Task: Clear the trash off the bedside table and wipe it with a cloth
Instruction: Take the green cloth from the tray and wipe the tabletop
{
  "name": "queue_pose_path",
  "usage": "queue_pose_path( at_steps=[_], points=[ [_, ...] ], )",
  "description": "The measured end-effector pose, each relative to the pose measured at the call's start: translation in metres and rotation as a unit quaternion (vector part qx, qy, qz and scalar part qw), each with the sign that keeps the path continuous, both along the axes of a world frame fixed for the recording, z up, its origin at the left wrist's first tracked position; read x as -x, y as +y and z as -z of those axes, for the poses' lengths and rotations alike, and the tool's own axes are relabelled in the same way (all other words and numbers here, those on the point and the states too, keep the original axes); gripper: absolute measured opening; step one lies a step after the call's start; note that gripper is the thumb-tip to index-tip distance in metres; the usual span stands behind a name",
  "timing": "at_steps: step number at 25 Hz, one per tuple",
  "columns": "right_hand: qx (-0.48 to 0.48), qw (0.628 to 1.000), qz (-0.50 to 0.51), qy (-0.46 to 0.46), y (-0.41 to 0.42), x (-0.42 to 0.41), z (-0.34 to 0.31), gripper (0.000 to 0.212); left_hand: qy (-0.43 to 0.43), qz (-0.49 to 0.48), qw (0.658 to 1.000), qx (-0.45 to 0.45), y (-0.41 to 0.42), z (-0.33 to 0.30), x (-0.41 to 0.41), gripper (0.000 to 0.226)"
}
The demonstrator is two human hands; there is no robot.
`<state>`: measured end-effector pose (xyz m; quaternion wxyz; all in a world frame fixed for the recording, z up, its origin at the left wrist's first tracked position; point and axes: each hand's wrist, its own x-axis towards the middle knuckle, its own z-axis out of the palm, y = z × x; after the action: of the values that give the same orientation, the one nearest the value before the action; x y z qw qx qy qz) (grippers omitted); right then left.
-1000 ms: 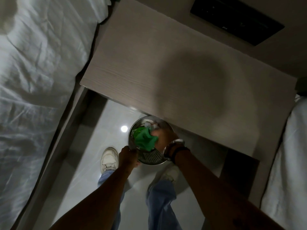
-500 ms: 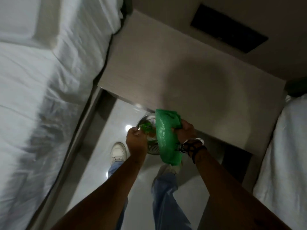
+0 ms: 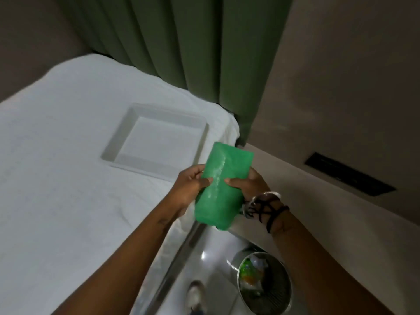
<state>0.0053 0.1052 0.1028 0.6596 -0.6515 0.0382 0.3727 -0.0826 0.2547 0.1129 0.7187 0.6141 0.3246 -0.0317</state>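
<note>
A folded green cloth [image 3: 221, 185] is held up in front of me, above the gap between bed and table. My left hand [image 3: 189, 188] grips its left edge and my right hand [image 3: 248, 186], with bracelets on the wrist, grips its right edge. The pale wooden bedside table [image 3: 329, 223] lies to the right and below my right arm, its top bare where I can see it. On the floor below stands a round metal trash bin [image 3: 266, 283] holding crumpled trash, some of it green.
A bed with a white sheet [image 3: 68, 189] fills the left, with a white square tray [image 3: 156, 138] resting on it. Green curtains [image 3: 181, 48] hang behind. A dark panel [image 3: 350, 173] is set in the wall above the table. My shoe [image 3: 195, 294] shows on the glossy floor.
Both hands rose from the bin, and the left hand left the rim and took hold of the cloth. The cloth now hangs flat between both hands. The view swung up toward the bed and curtains.
</note>
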Motion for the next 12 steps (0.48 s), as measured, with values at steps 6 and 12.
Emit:
queue_pose_path(
  at_steps=[6, 12],
  points=[
    [0.141, 0.971, -0.001, -0.194, 0.169, -0.032, -0.007, 0.046, 0.045, -0.098, 0.985, -0.137, 0.133, -0.005, -0.044, 0.026],
    [0.336, 0.909, -0.080, -0.234, 0.214, -0.030, -0.003, 0.062, 0.185, 0.016, 0.939, -0.291, 0.174, 0.030, -0.086, 0.014]
  ],
)
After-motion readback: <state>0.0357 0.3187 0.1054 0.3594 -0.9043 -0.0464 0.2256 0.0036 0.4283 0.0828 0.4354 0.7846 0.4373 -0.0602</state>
